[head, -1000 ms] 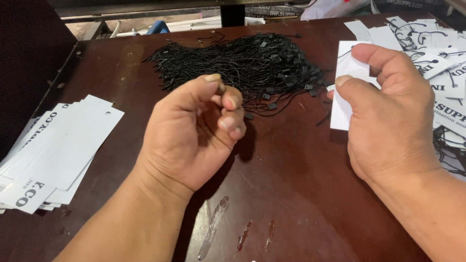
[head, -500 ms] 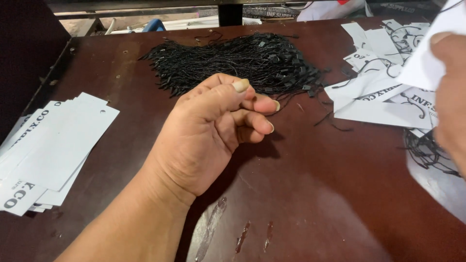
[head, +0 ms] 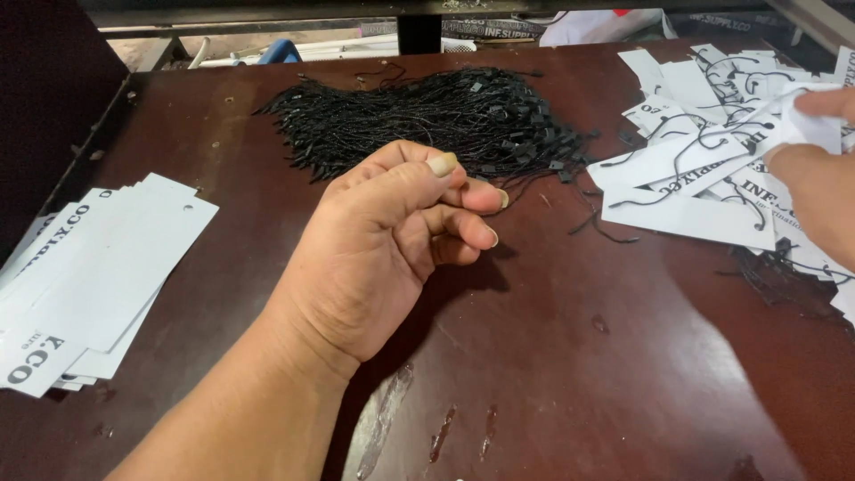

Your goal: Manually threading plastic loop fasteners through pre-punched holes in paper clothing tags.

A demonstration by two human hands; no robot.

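My left hand [head: 383, 249] hovers over the middle of the dark brown table [head: 606, 374], fingers curled and thumb pressed on the forefinger, with nothing visible between them. It is just in front of a heap of black string loops [head: 427, 120]. At the right edge, my right hand [head: 824, 191] grips a white paper tag [head: 806, 125] above a loose pile of white tags with black strings on them [head: 686, 169].
A fanned stack of white printed tags without strings [head: 89, 276] lies at the left edge of the table. A dark wall panel [head: 44, 98] rises at the far left. Wet streaks [head: 392, 419] mark the table's near part.
My right hand has carried the white tag from the middle of the table out to the pile of strung tags at the right. My left hand has stayed put, fingers uncurling a little.
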